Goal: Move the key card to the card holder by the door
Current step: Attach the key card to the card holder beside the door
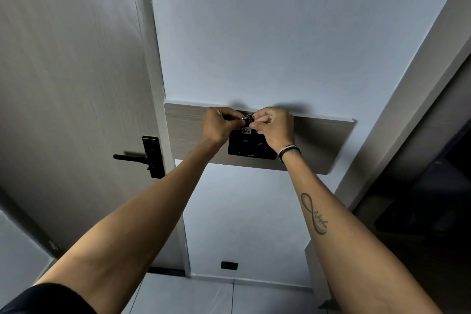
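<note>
A black card holder panel (251, 150) is fixed to a wooden wall board (323, 143) to the right of the door. A dark key card with a white label (246, 130) stands at the panel's top edge, with a metal key ring (247, 118) above it. My left hand (221, 125) pinches the ring from the left. My right hand (275, 127) grips the card's upper right part and covers the panel's right top corner. How deep the card sits in the holder is hidden by my fingers.
The pale wooden door (76, 84) with a black lever handle (139, 157) is on the left. A dark opening (438, 199) lies at the right. A black wall socket (229, 265) sits low on the wall above the tiled floor.
</note>
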The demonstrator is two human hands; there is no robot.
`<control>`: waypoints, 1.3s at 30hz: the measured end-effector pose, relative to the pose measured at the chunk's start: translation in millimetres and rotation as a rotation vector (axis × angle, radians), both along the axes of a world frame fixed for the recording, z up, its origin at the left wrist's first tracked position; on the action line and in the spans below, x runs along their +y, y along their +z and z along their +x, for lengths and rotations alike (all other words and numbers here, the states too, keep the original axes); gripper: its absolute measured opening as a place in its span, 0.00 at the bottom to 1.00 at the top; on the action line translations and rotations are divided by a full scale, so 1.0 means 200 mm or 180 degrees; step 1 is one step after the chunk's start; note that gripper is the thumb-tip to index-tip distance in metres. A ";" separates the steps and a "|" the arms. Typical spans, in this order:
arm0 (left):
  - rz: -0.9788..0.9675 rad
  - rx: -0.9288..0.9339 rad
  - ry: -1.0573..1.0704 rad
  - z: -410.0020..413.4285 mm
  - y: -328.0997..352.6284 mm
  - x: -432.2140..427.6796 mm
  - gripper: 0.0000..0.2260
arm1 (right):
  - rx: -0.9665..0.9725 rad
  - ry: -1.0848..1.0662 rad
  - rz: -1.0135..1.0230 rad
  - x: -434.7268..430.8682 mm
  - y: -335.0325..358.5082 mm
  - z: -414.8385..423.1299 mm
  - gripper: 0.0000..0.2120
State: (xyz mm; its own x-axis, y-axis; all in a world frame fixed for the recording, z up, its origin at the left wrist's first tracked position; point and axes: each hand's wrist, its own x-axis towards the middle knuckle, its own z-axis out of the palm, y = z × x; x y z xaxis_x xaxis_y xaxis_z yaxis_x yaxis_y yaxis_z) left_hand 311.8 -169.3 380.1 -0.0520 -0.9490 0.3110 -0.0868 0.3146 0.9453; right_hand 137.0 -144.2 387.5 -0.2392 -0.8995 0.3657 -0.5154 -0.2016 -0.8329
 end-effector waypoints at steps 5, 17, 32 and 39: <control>0.0018 -0.0164 0.0078 0.01 -0.05 0.00 0.10 | 0.0094 0.0012 0.0074 0.01 -0.03 0.01 0.07; -0.0145 -0.0692 0.0247 0.00 -0.05 -0.01 0.04 | 0.0458 -0.0052 0.0105 0.00 -0.03 0.00 0.08; -0.0617 -0.1394 0.0588 -0.03 -0.05 0.05 0.04 | 0.0654 -0.0170 0.0133 0.04 -0.06 0.02 0.07; -0.0543 -0.1391 0.0486 0.02 -0.07 0.08 0.11 | 0.0761 -0.0161 0.0102 0.07 -0.05 0.02 0.08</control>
